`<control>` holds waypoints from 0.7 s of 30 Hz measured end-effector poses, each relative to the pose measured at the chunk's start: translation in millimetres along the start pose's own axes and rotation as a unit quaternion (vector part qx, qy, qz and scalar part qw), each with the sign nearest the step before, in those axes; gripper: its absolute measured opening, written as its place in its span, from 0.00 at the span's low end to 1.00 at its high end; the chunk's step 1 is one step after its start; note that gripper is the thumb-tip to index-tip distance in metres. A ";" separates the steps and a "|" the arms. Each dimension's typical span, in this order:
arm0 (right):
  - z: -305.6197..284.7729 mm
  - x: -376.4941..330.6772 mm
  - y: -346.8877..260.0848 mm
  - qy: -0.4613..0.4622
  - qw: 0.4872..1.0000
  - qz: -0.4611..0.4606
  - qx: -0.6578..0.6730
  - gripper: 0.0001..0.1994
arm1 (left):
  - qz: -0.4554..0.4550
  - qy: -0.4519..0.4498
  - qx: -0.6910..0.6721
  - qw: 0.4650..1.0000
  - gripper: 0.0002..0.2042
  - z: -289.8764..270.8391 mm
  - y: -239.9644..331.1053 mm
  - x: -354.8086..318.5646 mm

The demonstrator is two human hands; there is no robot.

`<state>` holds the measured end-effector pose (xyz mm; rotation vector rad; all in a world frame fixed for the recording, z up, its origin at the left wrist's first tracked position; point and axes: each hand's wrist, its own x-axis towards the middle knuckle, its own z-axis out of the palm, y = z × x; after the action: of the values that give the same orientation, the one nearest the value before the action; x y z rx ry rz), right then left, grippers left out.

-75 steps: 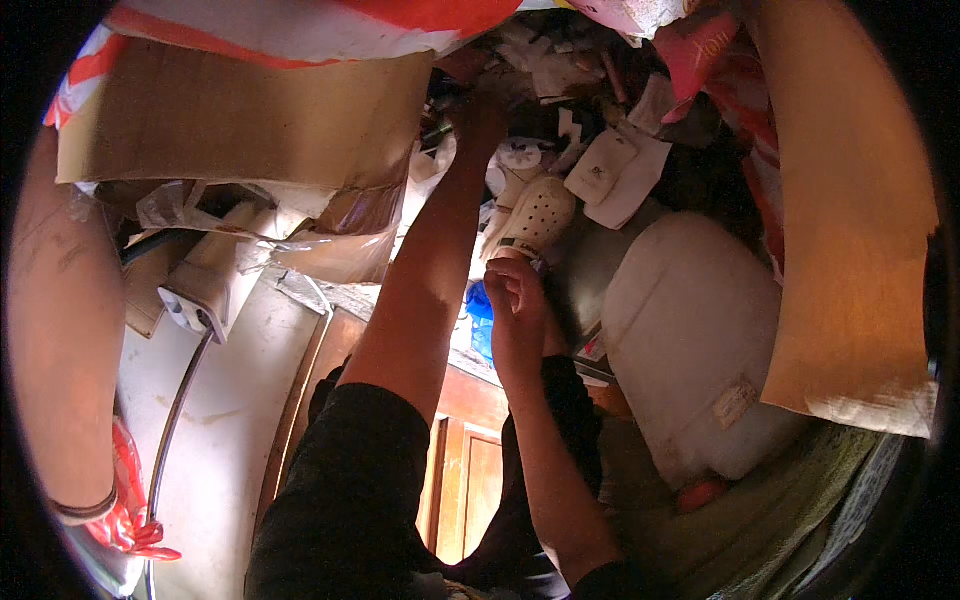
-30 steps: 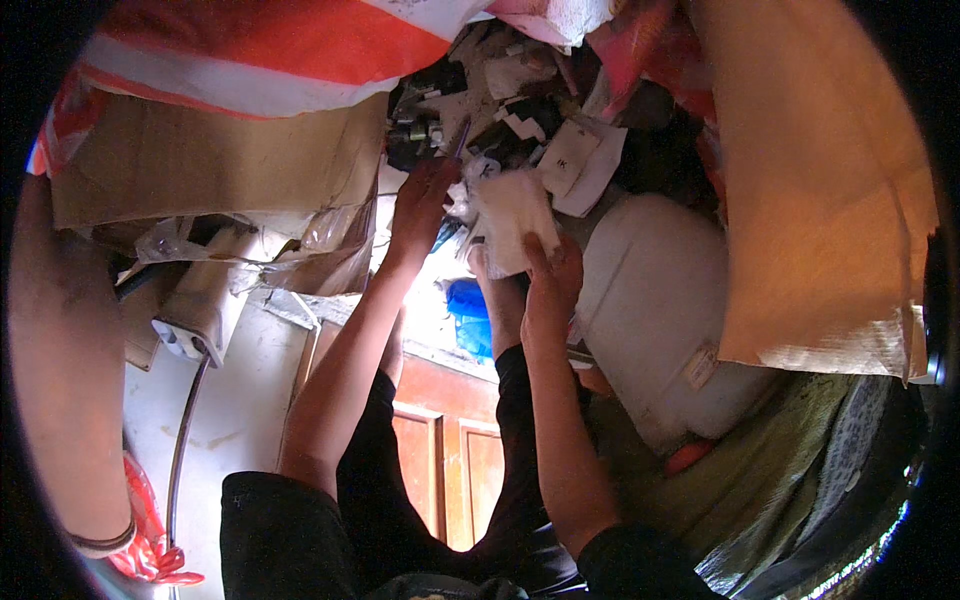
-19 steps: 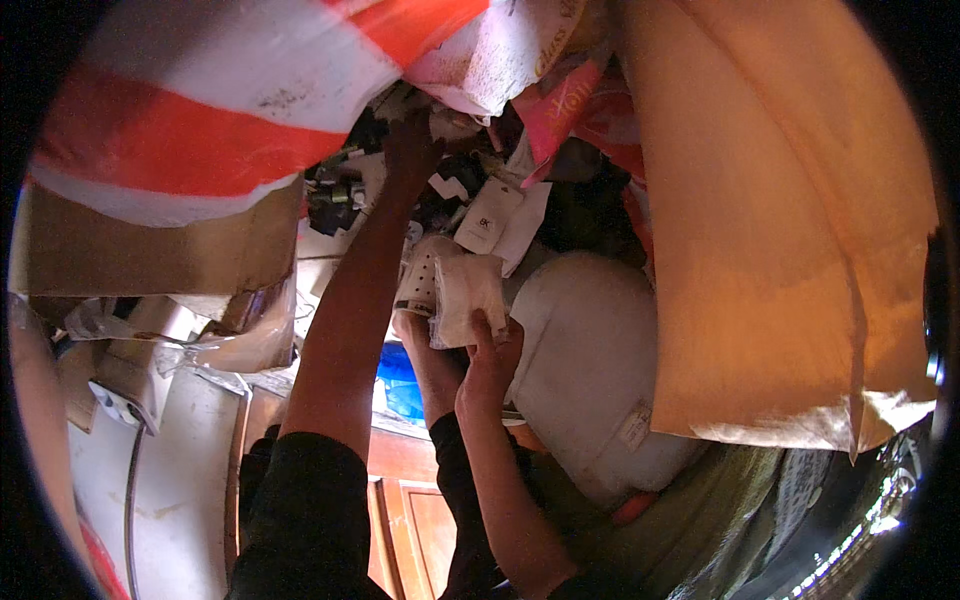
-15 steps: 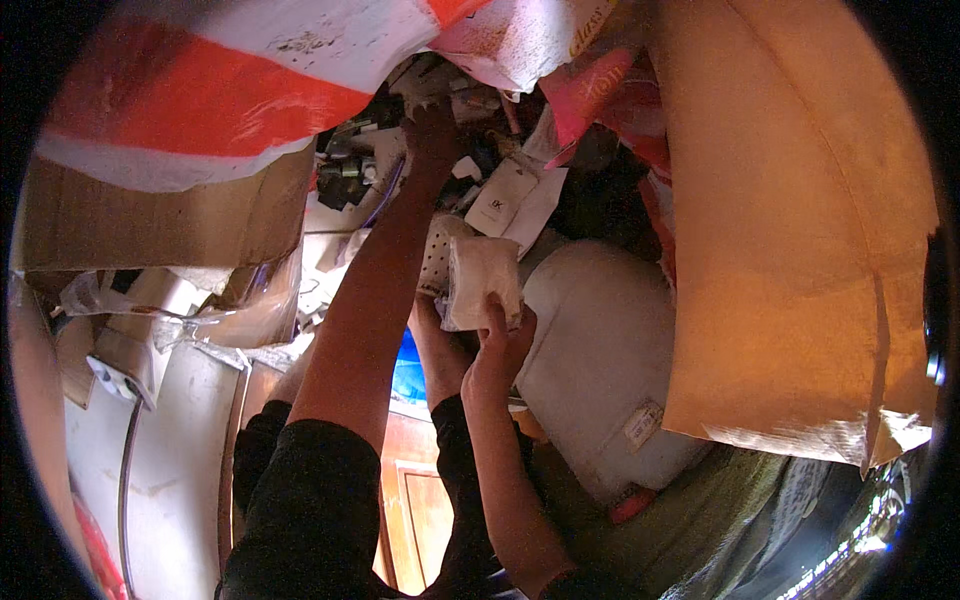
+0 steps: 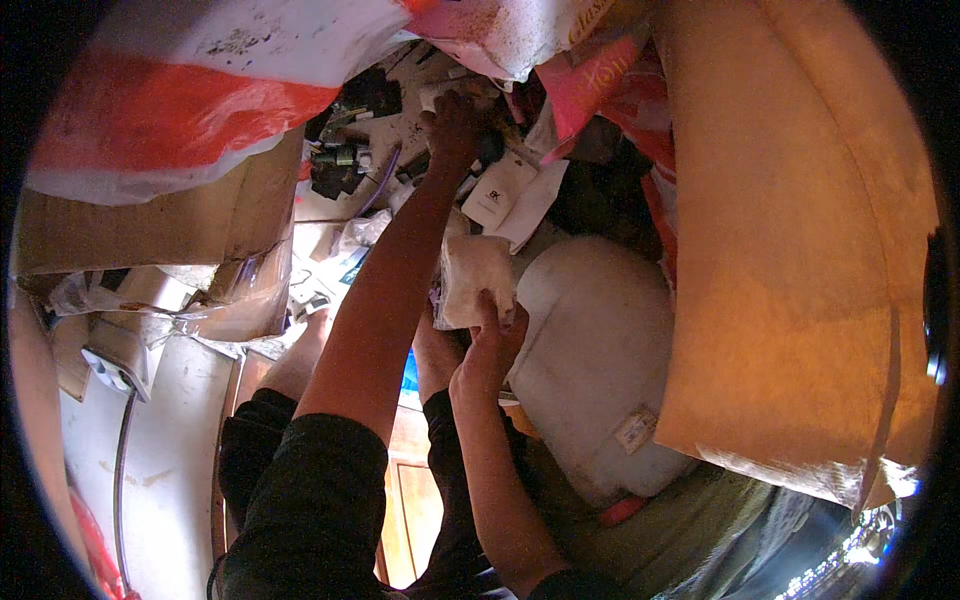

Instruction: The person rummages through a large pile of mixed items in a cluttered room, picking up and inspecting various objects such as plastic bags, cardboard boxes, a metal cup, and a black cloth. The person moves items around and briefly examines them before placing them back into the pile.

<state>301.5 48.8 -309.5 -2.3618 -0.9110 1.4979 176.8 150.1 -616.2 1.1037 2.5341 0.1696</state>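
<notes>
A tall brown cardboard sheet (image 5: 775,250) stands well to the right of the right hand (image 5: 488,345), while red-and-white plastic (image 5: 180,110) hangs to the left of the left hand (image 5: 453,130). A pale, rounded plastic container (image 5: 595,340) lies tilted just beside the right hand, on its right, and a torn cardboard box (image 5: 150,225) sits under the plastic, well left of both hands. Pink plastic (image 5: 590,90) hangs near the left hand, on its right. The right hand is clamped on a whitish packet (image 5: 477,278), thumb across its face, the packet rising above the hand's grip. The left hand reaches farther into the clutter, in shadow; I cannot tell whether its fingers are closed on anything. Two white cards (image 5: 505,190) overlap just below and right of the left hand. Small dark items (image 5: 340,165) lie to its left, and a thin purple strip (image 5: 382,182) slants between them and its forearm.
</notes>
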 end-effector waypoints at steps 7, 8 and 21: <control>7.9 -1.3 3.3 -0.003 0.999 0.038 0.000 0.29 | 0.079 -0.062 0.001 0.995 0.19 12.5 35.6 -7.4; 15.0 -8.8 4.7 -0.017 0.998 0.057 -0.025 0.30 | 0.076 -0.057 0.019 0.995 0.19 24.9 11.6 -7.0; 11.0 -3.3 -6.3 0.032 0.999 0.031 0.017 0.26 | 0.148 -0.055 -0.036 0.987 0.10 -76.0 -39.4 -70.8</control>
<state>288.5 50.1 -309.2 -2.4198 -0.7975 1.4401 165.2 74.5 -535.7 1.4153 2.2395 0.2686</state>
